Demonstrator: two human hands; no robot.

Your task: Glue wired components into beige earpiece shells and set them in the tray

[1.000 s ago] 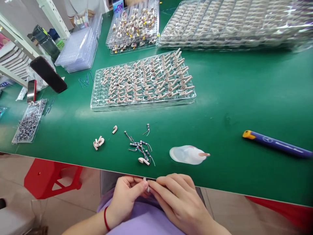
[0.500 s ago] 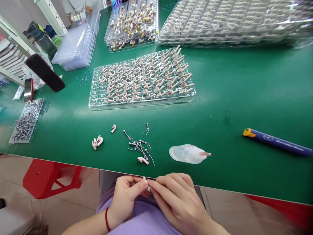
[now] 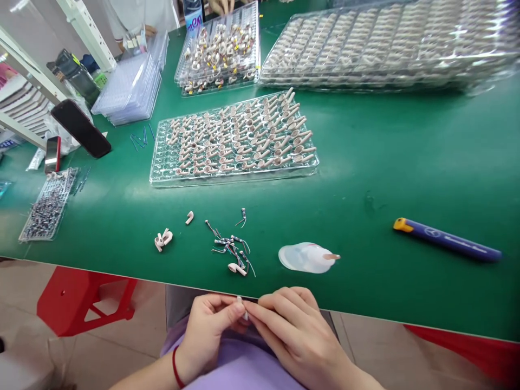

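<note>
My left hand [image 3: 213, 322] pinches a small white earbud shell [image 3: 239, 300] between thumb and fingers at the table's front edge. Against it press the closed fingertips of my right hand [image 3: 294, 330]; whether they grip the shell or a tiny part at it is hidden. Just beyond lie several small wired parts [image 3: 231, 244] in a loose heap, with another white earbud shell [image 3: 236, 268] at its near side. A translucent squeeze bottle [image 3: 306, 257] with a brownish tip rests on its side to the right. More shells [image 3: 163, 239] lie to the left.
A clear tray [image 3: 162, 176] with rows of shells stands mid-table. Behind are a tray of finished-looking pieces [image 3: 223, 54] and stacked full trays [image 3: 365, 49]. A blue-and-yellow cutter [image 3: 447, 238] lies right; phones [image 3: 81, 127] stand left. Another person's hand [image 3: 221, 6] shows at the back.
The camera view has shifted slightly, so the table things sit a little lower. Both hands keep the same hold on the shell. Another person's hand has appeared at the back tray.
</note>
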